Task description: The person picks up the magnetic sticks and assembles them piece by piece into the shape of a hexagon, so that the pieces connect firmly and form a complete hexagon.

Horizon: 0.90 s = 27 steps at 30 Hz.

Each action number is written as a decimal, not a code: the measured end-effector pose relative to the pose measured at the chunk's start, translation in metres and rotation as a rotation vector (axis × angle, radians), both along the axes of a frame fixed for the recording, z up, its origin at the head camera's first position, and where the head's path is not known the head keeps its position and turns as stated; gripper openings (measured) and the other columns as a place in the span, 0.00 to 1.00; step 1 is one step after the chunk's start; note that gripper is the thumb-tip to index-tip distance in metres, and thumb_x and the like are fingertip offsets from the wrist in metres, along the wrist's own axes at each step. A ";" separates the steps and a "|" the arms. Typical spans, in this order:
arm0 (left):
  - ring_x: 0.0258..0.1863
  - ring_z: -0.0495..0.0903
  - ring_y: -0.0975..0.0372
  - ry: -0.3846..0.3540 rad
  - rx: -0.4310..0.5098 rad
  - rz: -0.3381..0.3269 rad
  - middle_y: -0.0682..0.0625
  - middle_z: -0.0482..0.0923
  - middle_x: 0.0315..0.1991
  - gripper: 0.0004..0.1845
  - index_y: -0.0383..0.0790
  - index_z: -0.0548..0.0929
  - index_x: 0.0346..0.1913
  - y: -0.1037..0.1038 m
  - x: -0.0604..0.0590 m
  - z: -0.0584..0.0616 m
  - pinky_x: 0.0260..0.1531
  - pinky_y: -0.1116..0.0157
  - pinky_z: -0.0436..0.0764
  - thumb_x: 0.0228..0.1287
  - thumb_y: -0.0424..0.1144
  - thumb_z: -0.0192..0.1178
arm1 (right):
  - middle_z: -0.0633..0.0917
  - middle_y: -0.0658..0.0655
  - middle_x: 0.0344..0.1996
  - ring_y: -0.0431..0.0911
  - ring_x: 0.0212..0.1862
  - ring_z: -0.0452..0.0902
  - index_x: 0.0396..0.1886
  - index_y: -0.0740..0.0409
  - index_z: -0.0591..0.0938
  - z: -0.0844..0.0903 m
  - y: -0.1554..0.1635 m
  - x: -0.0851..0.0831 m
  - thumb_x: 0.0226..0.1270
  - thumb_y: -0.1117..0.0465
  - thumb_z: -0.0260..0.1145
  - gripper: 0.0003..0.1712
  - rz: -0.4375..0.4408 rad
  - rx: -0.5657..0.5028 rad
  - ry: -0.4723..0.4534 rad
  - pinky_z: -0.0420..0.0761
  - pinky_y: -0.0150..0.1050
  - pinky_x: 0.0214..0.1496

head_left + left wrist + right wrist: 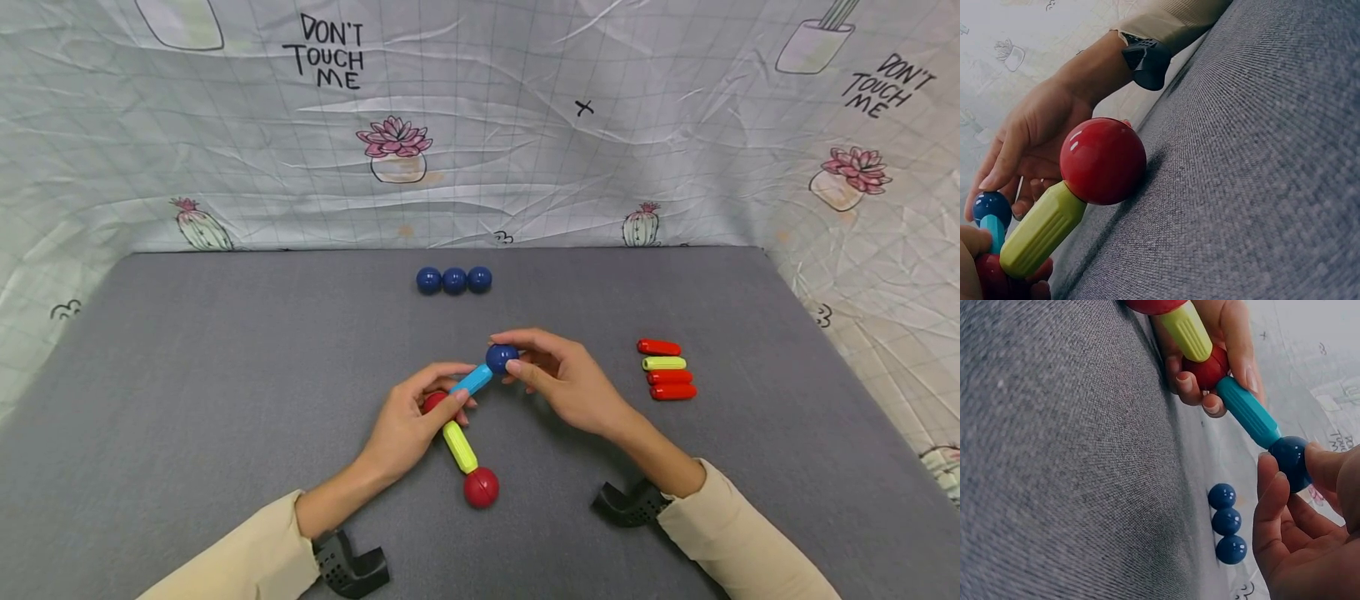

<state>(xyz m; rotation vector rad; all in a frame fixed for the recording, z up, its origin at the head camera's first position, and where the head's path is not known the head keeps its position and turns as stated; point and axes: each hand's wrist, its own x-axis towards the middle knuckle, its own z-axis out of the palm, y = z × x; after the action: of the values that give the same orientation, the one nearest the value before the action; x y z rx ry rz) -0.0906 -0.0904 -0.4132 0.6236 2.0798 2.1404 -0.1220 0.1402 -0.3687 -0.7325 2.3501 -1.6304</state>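
Observation:
A toy chain lies mid-table: a red ball (481, 487), a yellow-green rod (460, 446), a second red ball (432, 402), a light blue rod (472, 380) and a dark blue ball (501, 357). My left hand (420, 412) grips the second red ball (1207, 370) at the joint, fingers curled round it. My right hand (551, 375) pinches the dark blue ball (1291, 461) at the far end of the light blue rod (1249, 411). In the left wrist view the near red ball (1102, 160) and yellow-green rod (1041, 229) fill the foreground.
Three dark blue balls (453, 280) sit in a row at the back of the grey mat (225, 375). Several short rods (667, 369), red and one yellow-green, lie stacked at the right. A printed cloth (480, 125) rises behind and beside the mat.

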 end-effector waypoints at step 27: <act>0.28 0.85 0.49 -0.024 0.090 -0.090 0.32 0.78 0.35 0.22 0.34 0.69 0.62 -0.001 0.000 -0.001 0.29 0.60 0.83 0.67 0.28 0.58 | 0.77 0.58 0.50 0.50 0.43 0.81 0.57 0.62 0.76 -0.007 -0.013 0.005 0.69 0.68 0.60 0.17 -0.048 -0.134 -0.060 0.82 0.41 0.42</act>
<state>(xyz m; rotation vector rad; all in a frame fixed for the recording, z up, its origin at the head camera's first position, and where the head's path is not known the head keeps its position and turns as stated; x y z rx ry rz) -0.0908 -0.0913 -0.4142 0.6842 1.9143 2.1895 -0.1169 0.1271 -0.3760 -0.6456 2.2517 -1.8183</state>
